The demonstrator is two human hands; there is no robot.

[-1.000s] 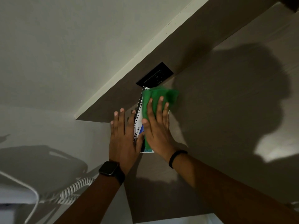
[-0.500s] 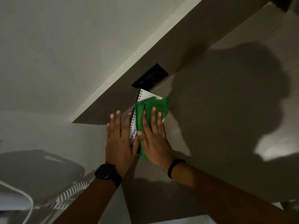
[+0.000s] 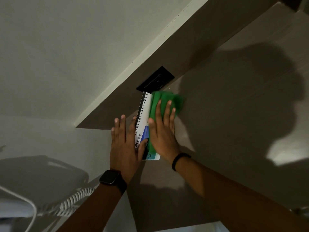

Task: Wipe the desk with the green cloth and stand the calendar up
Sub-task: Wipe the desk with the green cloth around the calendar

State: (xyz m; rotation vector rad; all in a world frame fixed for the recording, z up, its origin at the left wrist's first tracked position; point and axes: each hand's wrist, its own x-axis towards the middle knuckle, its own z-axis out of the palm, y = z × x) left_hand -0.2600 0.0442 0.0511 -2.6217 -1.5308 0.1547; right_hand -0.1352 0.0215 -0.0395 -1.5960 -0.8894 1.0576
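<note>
A spiral-bound calendar (image 3: pixel 142 129) lies flat on the grey-brown desk (image 3: pixel 234 131), its binding toward the left. My right hand (image 3: pixel 163 131) presses the green cloth (image 3: pixel 167 101) flat onto the calendar's right part, fingers spread; the cloth sticks out beyond my fingertips. My left hand (image 3: pixel 124 144) lies flat with fingers apart at the calendar's left edge, thumb resting on the page. It wears a black watch; the right wrist has a black band.
A black socket plate (image 3: pixel 155 79) sits in the desk's raised back panel just beyond the calendar. A white coiled cable (image 3: pixel 73 201) and a white cord (image 3: pixel 31 210) lie at the lower left. Pale wall fills the upper left.
My right hand has slid the green cloth away from me, up the calendar, after pulling it nearer half a second ago. The left hand stays flat at the calendar's left edge.
</note>
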